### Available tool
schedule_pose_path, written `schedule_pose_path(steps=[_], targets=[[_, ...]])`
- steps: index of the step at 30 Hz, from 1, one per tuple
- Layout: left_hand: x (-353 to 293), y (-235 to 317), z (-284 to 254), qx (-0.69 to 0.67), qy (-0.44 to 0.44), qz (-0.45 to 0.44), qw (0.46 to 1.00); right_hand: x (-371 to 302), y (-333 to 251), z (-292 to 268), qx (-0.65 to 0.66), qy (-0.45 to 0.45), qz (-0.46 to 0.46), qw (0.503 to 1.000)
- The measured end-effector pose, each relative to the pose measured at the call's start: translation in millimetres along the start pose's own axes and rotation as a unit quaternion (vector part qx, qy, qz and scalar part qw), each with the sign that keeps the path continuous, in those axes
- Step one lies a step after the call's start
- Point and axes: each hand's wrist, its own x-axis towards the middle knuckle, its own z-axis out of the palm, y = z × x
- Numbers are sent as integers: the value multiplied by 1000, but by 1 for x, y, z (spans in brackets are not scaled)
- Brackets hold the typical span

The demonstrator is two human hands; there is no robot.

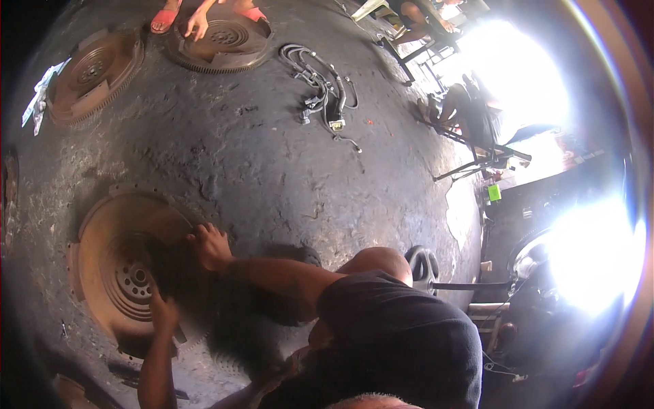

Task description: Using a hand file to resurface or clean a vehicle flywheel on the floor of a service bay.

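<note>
A large rusty-brown flywheel [93, 273] with ring-shaped ridges and a drilled hub lies on the floor at lower left. My left hand [165, 315] reaches over its lower right part, a finger stretched toward the hub. Dark shadow blurs that side. My right hand [210, 247] rests at the flywheel's upper right edge, fingers spread. I see nothing held in either hand, though shadow hides what lies under the palms.
Two more rusty flywheels [109, 65] lie at the upper left; a co-worker's hand [197, 26] is at the right one. A grey wiring harness [335, 88] lies on the rough floor [272, 170]. Folding chairs [482, 153] stand at the right.
</note>
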Motion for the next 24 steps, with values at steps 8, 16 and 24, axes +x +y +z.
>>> schedule_pose_path(steps=[8, 16, 24], targets=[[50, -15, -5, -18, 155, -7, 988, 2, 15, 18, -29, 46, -20, 998], [9, 11, -5, -119, 12, 34, 992, 4, 6, 4, -20, -7, -5, 1000], [44, -6, -1, -161, 67, -51, 983, 0, -7, 3, 12, -15, 40, 999]])
